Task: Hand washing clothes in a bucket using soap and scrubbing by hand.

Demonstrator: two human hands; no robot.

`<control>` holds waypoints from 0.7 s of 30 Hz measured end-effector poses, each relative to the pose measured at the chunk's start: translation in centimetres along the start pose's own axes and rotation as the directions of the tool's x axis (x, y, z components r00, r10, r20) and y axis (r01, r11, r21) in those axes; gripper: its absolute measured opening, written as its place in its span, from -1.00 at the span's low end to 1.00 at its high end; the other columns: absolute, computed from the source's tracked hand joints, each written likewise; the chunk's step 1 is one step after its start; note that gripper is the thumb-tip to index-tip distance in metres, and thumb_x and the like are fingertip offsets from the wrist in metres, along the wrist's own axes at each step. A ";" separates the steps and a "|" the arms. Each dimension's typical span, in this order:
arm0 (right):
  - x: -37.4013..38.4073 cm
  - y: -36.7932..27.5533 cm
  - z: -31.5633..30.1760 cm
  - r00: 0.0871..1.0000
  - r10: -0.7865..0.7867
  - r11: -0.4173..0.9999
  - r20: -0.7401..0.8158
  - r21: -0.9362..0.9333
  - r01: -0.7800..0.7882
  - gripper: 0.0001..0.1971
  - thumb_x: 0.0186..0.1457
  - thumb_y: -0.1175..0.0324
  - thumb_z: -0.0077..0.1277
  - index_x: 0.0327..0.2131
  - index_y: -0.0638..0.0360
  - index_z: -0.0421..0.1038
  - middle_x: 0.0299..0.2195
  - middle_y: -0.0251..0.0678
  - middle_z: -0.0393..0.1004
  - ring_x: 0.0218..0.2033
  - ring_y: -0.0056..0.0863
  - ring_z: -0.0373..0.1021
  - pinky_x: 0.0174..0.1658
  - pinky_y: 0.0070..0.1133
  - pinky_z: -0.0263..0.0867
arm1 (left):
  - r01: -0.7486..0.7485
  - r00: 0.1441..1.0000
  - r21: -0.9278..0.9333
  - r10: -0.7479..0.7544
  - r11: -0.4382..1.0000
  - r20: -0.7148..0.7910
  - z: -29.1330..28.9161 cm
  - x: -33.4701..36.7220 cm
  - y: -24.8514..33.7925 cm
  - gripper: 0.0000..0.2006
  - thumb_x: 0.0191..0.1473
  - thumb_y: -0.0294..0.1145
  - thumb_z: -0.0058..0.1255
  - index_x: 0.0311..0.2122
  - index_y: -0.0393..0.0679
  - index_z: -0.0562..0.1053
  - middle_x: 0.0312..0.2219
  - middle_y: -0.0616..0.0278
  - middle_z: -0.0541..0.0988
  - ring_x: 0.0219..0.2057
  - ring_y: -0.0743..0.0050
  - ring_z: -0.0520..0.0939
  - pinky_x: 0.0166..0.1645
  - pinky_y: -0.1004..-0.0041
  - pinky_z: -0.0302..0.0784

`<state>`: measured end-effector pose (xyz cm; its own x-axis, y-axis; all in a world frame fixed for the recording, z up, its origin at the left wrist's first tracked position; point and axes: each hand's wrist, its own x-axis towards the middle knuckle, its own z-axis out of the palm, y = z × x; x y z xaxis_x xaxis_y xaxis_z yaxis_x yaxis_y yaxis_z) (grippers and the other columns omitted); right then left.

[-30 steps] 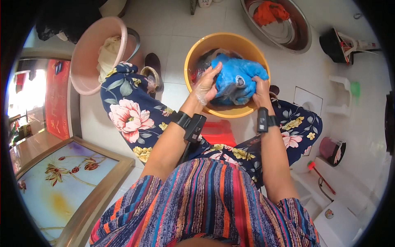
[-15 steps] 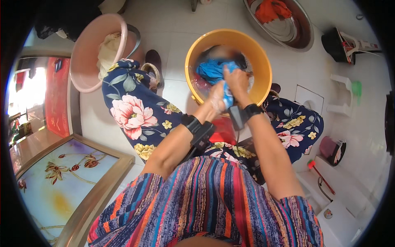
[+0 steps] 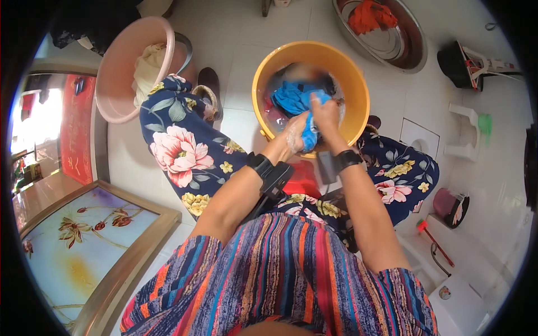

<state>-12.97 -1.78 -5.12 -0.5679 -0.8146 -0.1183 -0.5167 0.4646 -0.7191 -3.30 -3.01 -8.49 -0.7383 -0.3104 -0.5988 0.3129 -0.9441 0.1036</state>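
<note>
A yellow bucket [image 3: 356, 101] stands between my knees, with water and dark and reddish clothes in it. Over it, a wet bright-blue cloth [image 3: 289, 98] is gathered between my two hands. My left hand [image 3: 295, 133], wet with suds, is closed on the near end of the cloth at the bucket's near side. Just to its right, my right hand [image 3: 327, 116] grips another part of the same cloth in a fist. The cloth's far end lies spread over the other laundry. Part of the bucket's contents is blurred.
A pink basin [image 3: 106, 92] with a cream cloth [image 3: 147, 70] sits far left. A metal basin [image 3: 416, 53] holds an orange-red cloth [image 3: 371, 17] at far right. A white stool [image 3: 468, 131] lies to the right. A framed flower picture [image 3: 89, 229] stands at near left.
My right hand has turned and shifted slightly right and nearer, so blue cloth now shows above its fist. My left hand has come slightly nearer, still gripping the cloth.
</note>
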 end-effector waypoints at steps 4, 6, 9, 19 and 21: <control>2.3 2.1 -3.9 0.840 0.219 0.270 0.497 0.796 -0.542 -0.63 -0.01 0.20 0.05 -0.24 0.31 0.34 -0.34 -0.29 0.44 -0.36 -0.49 0.41 -0.25 -0.56 0.35 | -0.072 0.990 0.201 0.047 0.977 0.130 5.1 -4.6 3.2 -0.56 -0.06 -0.14 0.09 -0.13 -0.21 0.34 -0.22 0.16 0.48 -0.28 0.35 0.55 -0.16 0.38 0.50; 2.2 1.3 -5.0 0.818 0.081 0.302 0.570 0.767 -0.565 -0.61 -0.04 0.24 0.09 -0.20 0.31 0.31 -0.30 -0.29 0.42 -0.29 -0.49 0.39 -0.20 -0.55 0.33 | -0.116 0.990 0.466 0.062 0.877 0.130 3.5 -4.5 3.1 -0.52 -0.10 -0.14 0.13 -0.11 -0.22 0.34 -0.22 0.16 0.48 -0.26 0.36 0.54 -0.14 0.38 0.47; 1.8 1.5 -6.7 0.779 -0.010 0.487 0.627 0.684 -0.544 -0.55 -0.07 0.32 0.11 -0.12 0.34 0.24 -0.20 -0.27 0.37 -0.20 -0.48 0.35 -0.12 -0.54 0.29 | -0.222 0.970 0.635 0.233 0.740 0.068 2.9 -3.9 3.0 -0.50 -0.14 -0.17 0.17 -0.12 -0.25 0.35 -0.26 0.15 0.49 -0.27 0.39 0.53 -0.16 0.42 0.46; 0.6 4.1 -6.8 0.889 0.127 0.264 0.441 0.848 -0.458 -0.72 -0.01 0.40 -0.02 -0.20 0.32 0.32 -0.29 -0.33 0.42 -0.29 -0.56 0.36 -0.15 -0.61 0.26 | -0.249 0.953 -0.011 0.247 0.969 0.178 2.3 -3.9 6.1 -0.56 0.04 -0.17 -0.04 -0.10 -0.34 0.30 -0.20 0.00 0.46 -0.18 0.22 0.52 -0.08 0.26 0.46; 1.0 3.6 -5.9 0.936 0.155 0.321 0.316 0.880 -0.350 -0.75 0.02 0.41 -0.05 -0.21 0.29 0.33 -0.29 -0.34 0.42 -0.30 -0.53 0.36 -0.17 -0.60 0.26 | -0.214 0.940 -0.052 0.220 0.975 0.260 2.4 -3.8 5.7 -0.50 0.04 -0.11 -0.06 -0.06 -0.34 0.28 -0.15 -0.01 0.44 -0.16 0.19 0.50 -0.05 0.24 0.44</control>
<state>-19.19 1.19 -3.79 -0.4096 -0.7999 -0.4387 0.5970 0.1285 -0.7918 -0.17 -7.52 -3.73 -0.7805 -0.5287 -0.3336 0.4943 -0.8486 0.1884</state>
